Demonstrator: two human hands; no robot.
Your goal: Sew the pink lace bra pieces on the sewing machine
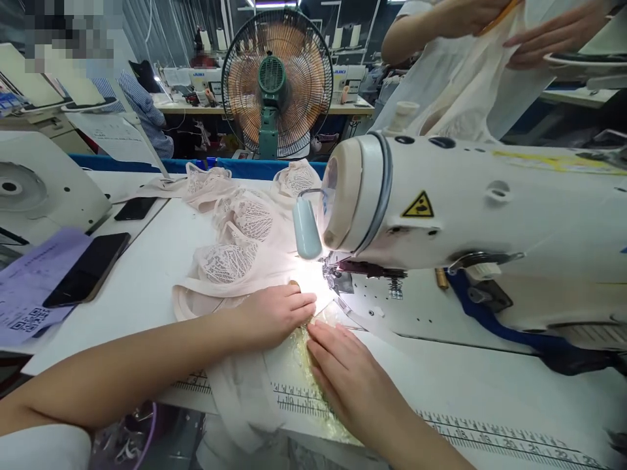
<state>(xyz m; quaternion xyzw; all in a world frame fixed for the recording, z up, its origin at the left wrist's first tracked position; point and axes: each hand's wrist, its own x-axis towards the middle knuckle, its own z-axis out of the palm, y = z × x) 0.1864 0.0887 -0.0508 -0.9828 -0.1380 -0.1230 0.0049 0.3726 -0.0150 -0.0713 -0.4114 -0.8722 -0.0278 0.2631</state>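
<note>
My left hand [277,314] lies on the pale pink fabric beside the sewing machine's lit needle area, fingers close together and extended. My right hand [345,371] rests flat, its fingers stretched towards the left fingertips, over a shiny yellowish strip [304,352] that runs to the table's front edge. Several joined pale pink bras with lace cups [229,262] trail up the table from my left hand. A strip of pale fabric [242,398] hangs over the front edge. The white sewing machine [441,196] stands at the right; glare hides the needle.
At the left lie a black phone [88,269], a second phone [136,208] and a purple paper [36,287]. Another machine [46,186] stands there. A large fan [272,78] is behind the table. A co-worker's hands [558,36] handle pale cloth at upper right. A ruler [490,436] marks the front edge.
</note>
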